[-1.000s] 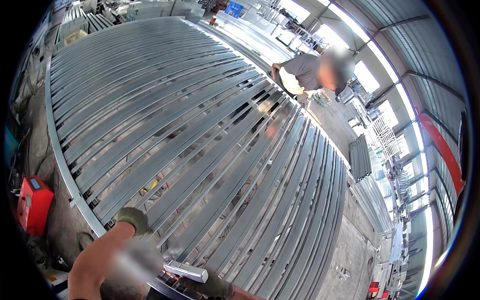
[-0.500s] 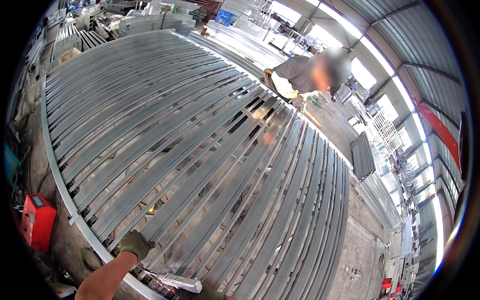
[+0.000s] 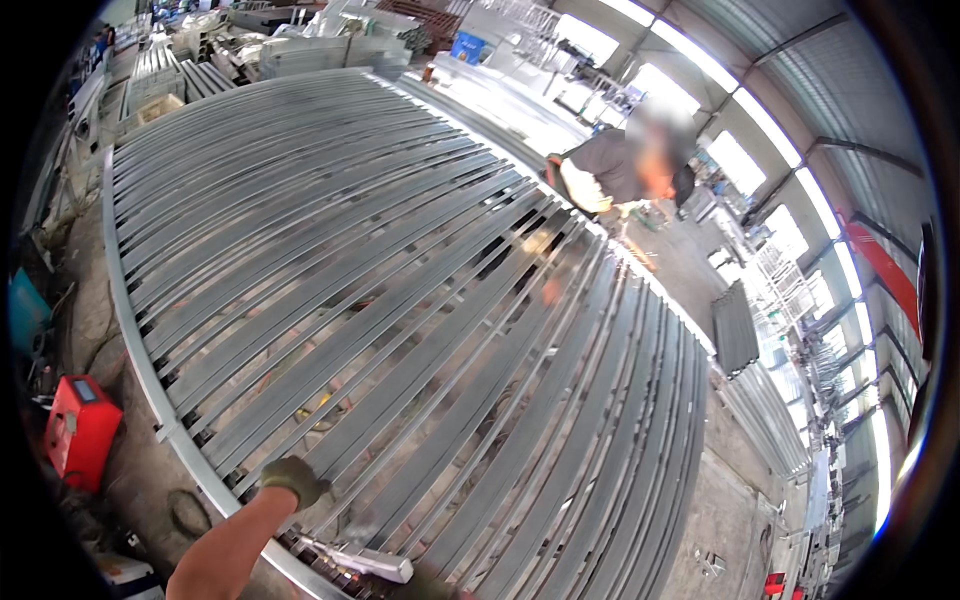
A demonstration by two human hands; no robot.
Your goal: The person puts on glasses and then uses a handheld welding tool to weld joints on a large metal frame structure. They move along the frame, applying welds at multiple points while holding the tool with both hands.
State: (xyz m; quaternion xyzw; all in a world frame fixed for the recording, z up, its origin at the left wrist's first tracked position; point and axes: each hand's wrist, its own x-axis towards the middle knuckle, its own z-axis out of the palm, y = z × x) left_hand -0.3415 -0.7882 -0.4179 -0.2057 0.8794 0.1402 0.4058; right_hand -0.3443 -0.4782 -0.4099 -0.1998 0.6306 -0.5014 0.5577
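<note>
A large panel of parallel grey metal slats [image 3: 350, 420] spreads before me inside a pale metal frame [image 3: 127, 300]. My left hand [image 3: 297, 481], in an olive-green work glove, rests near the panel's left edge with its fingers curled over a slat. At the lower edge of the picture, my right hand [image 3: 425, 586] shows only as a dark, blurred glove; its fingers cannot be made out. Between the two hands, a pale silver box-shaped piece [image 3: 380, 564] lies over the slat ends, close to the right hand.
Across the panel a person [image 3: 610, 170] in a dark shirt leans over the far edge. A red machine [image 3: 82, 430] with a small display stands on the floor at left. Metal profiles [image 3: 735, 330] are stacked at right, and a blue container [image 3: 467, 47] stands at the back.
The whole scene has shifted slightly right and down in the picture. My left hand stays on the slats near the frame. The person opposite is bent a little lower.
</note>
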